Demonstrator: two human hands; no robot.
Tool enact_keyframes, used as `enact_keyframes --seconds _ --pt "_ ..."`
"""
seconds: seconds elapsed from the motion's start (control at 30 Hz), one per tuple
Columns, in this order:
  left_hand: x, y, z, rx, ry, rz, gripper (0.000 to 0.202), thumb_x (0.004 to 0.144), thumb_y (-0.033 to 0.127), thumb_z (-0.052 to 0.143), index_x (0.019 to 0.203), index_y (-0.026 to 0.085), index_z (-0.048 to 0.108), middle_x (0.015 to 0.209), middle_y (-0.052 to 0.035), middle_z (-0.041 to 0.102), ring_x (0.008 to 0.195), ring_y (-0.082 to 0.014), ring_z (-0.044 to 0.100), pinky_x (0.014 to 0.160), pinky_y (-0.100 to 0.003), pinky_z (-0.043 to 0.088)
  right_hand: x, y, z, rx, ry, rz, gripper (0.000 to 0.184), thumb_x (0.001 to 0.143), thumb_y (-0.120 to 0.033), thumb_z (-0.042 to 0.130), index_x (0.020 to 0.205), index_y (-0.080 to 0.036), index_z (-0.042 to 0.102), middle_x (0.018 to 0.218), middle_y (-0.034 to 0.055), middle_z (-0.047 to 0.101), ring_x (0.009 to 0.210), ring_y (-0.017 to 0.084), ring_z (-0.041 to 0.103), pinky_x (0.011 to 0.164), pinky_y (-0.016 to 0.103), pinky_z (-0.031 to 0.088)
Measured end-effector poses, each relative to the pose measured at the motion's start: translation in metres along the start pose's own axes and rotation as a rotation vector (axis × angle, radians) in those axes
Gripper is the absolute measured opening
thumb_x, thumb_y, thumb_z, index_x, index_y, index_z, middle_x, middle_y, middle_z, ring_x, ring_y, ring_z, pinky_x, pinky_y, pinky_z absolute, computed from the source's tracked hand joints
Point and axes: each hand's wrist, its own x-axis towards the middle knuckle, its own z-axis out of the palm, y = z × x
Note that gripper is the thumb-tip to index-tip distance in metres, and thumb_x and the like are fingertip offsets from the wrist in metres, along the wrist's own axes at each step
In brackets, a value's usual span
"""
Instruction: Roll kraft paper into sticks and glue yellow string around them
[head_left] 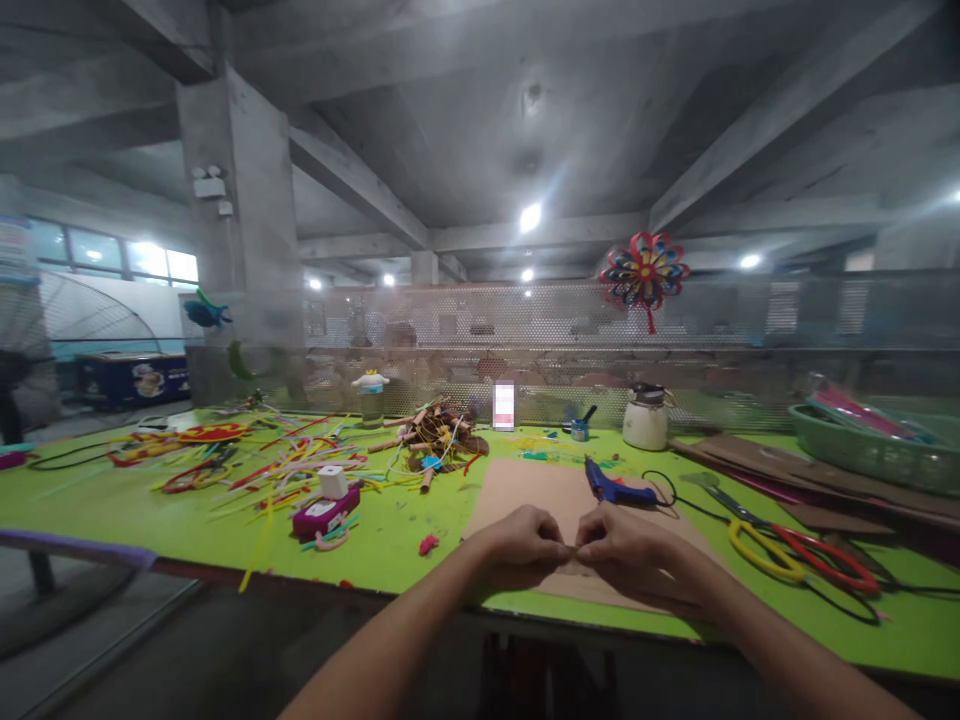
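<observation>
Both left hand (529, 535) and right hand (621, 537) pinch closed, fingertips meeting over cardboard (525, 487); what they grip, I cannot tell. Glue gun (619, 491) lies near, presumably for ready reach.

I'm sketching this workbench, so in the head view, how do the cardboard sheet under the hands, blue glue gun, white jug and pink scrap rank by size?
Largest to smallest:
Cardboard sheet
Blue glue gun and white jug: too alike to rank; gun longer, jug bulkier
Pink scrap
</observation>
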Motion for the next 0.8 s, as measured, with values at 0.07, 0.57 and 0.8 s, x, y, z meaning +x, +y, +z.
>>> enact_keyframes --seconds 0.07,0.57,0.8 --pt "0.000 -0.001 -0.002 -0.034 -0.003 0.016 0.028 0.071 0.034 0.059 0.085 0.011 0.067 0.072 -0.0010 0.061 0.062 -0.0104 0.049 0.058 -0.020 0.039 -0.004 0.000 0.008 0.112 0.054 0.010 0.025 0.056 -0.037 0.067 0.062 -0.013 0.063 0.055 -0.0004 0.051 0.054 0.012 0.043 0.051 0.024 0.034" --pt "-0.005 -0.001 0.006 0.189 0.108 0.101 0.026 0.073 0.032 0.059 0.092 0.018 0.070 0.077 -0.0017 0.059 0.071 -0.0115 0.051 0.061 -0.018 0.039 -0.019 -0.014 0.022 0.081 0.170 -0.018 0.018 0.063 -0.027 0.058 0.074 -0.014 0.063 0.068 0.0009 0.056 0.063 0.013 0.047 0.056 0.022 0.036" --pt "-0.003 -0.002 0.008 0.219 0.112 0.072 0.022 0.071 0.027 0.058 0.087 0.017 0.069 0.081 -0.0013 0.060 0.069 -0.0112 0.053 0.061 -0.019 0.040 -0.006 -0.014 0.019 -0.202 0.127 -0.027 0.010 0.065 -0.021 0.055 0.062 -0.013 0.060 0.056 -0.0023 0.050 0.053 0.009 0.039 0.048 0.019 0.030"
